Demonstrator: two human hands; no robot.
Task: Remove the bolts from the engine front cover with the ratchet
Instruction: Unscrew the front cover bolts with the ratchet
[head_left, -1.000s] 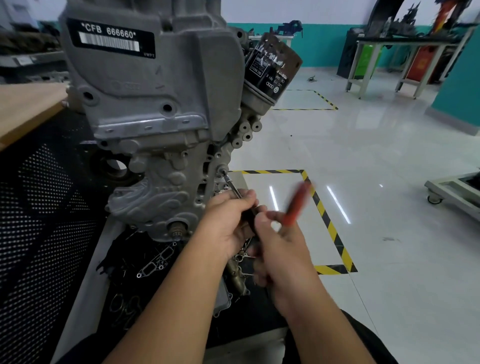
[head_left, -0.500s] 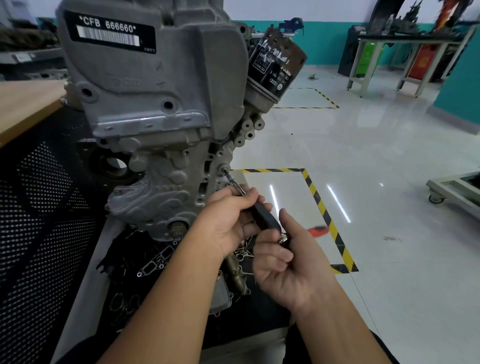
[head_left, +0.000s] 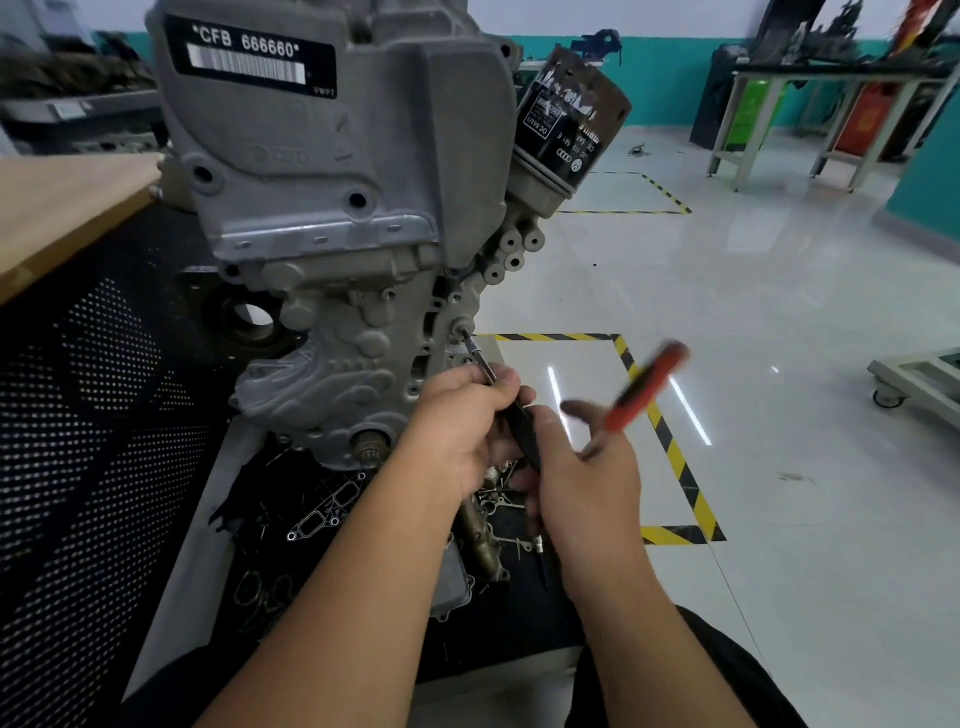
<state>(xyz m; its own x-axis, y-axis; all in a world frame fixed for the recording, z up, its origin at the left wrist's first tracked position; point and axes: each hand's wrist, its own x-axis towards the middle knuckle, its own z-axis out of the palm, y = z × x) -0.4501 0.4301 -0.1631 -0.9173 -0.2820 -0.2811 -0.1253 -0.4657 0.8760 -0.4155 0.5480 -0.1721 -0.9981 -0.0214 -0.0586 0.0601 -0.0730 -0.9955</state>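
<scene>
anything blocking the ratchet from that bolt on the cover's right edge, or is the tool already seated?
Nothing visible in the way. The ratchet extension runs straight up to the bolt on the engine front cover, tip at the bolt head. The left hand grips the shaft; the right hand holds the blurred red handle. Full seating can't be confirmed.

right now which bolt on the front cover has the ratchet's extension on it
The bolt on the cover's right edge, below the oil filter. The extension meets it alone; the two bolt holes higher up are bare.
</scene>
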